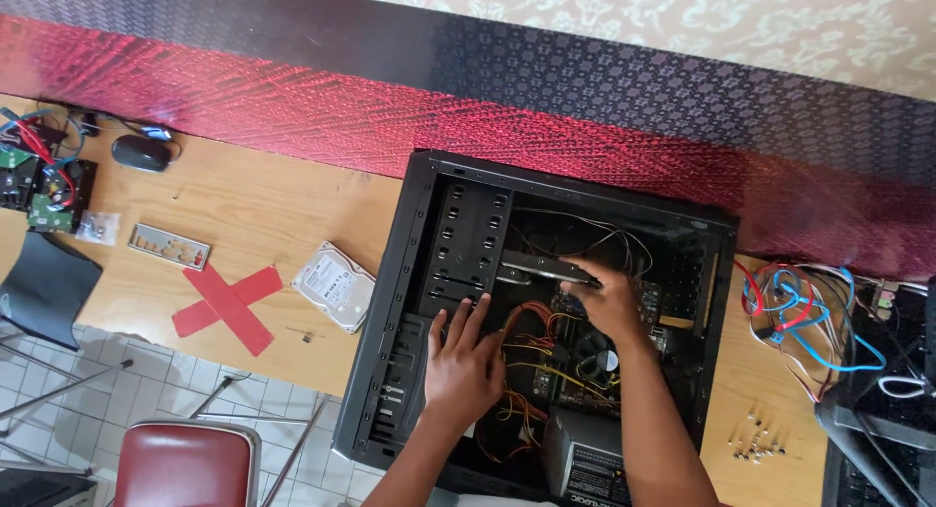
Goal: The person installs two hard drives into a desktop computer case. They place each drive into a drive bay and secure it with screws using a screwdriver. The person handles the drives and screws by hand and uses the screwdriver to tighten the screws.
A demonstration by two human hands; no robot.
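An open black computer case (pixel 390 273) lies on its side on a wooden table (pixel 253 205). My left hand (pixel 463 361) rests flat, fingers spread, on the drive cage near the case's front, holding nothing. My right hand (pixel 606 297) reaches deeper inside and grips the end of a long dark expansion card (pixel 541 266) above the motherboard (pixel 585 370). Orange and yellow wires (pixel 522 336) run between my hands. The power supply (pixel 585 458) sits at the near edge of the case.
A silver hard drive (pixel 334 286) lies left of the case beside a red tape cross (pixel 229 304). A metal backplate (pixel 169 246), a black mouse (pixel 142 152) and small boards (pixel 44 190) are far left. Red and blue cables (pixel 804 317) and several screws (pixel 760 437) lie right. A red chair (pixel 185 463) stands below.
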